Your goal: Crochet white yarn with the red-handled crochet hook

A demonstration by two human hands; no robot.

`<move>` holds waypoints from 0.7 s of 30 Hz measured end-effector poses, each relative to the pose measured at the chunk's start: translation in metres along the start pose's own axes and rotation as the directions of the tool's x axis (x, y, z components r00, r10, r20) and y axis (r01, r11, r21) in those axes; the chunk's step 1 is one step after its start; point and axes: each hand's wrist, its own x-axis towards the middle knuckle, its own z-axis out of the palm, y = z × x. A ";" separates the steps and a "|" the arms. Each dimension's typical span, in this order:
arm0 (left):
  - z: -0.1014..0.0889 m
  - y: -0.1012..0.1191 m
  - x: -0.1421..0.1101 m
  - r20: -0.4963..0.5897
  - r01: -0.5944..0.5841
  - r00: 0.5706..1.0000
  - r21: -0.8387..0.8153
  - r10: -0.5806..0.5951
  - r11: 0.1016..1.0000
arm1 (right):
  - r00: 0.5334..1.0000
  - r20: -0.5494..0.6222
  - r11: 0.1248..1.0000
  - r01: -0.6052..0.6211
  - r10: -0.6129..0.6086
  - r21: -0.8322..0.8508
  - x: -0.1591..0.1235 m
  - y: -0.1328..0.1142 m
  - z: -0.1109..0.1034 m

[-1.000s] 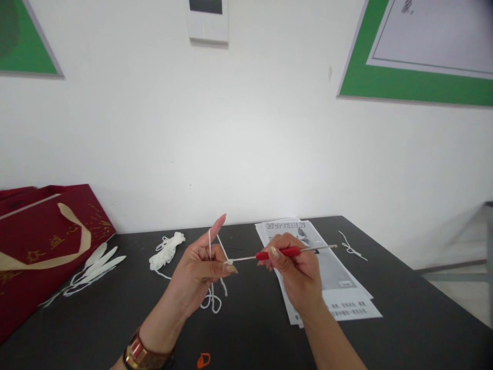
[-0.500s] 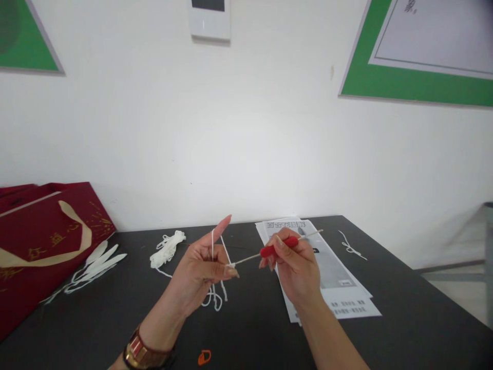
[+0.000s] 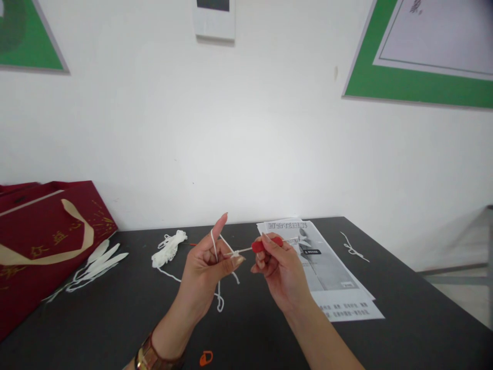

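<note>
Between the thumb and fingers of my left hand (image 3: 210, 264) a small piece of white yarn work (image 3: 235, 253) is pinched. A strand of white yarn (image 3: 214, 241) runs over my raised left index finger, and a loose tail hangs below. My right hand (image 3: 279, 267) grips the red handle of a crochet hook (image 3: 265, 244). Its thin metal shaft points left and passes into the yarn at my left fingertips. Left of my hands lies a bundle of white yarn (image 3: 169, 248), its strand leading toward my left hand.
Printed sheets (image 3: 339, 288) lie on the black table (image 3: 246, 329) under and beyond my right hand. An orange stitch marker (image 3: 206, 358) is near the front. White leaf-shaped pieces (image 3: 98, 264) lie by a dark red bag (image 3: 50, 231) at left. A small knotted cord (image 3: 352, 249) sits at right.
My right hand has moved left with the crochet hook, so its shaft now reaches farther through the yarn, close to my left fingers. The view has shifted slightly.
</note>
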 end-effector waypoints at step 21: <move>-0.006 0.014 0.005 0.043 -0.011 0.999 0.281 -0.002 0.960 | 0.998 0.046 0.990 0.042 -0.036 -0.134 -0.003 -0.004 0.003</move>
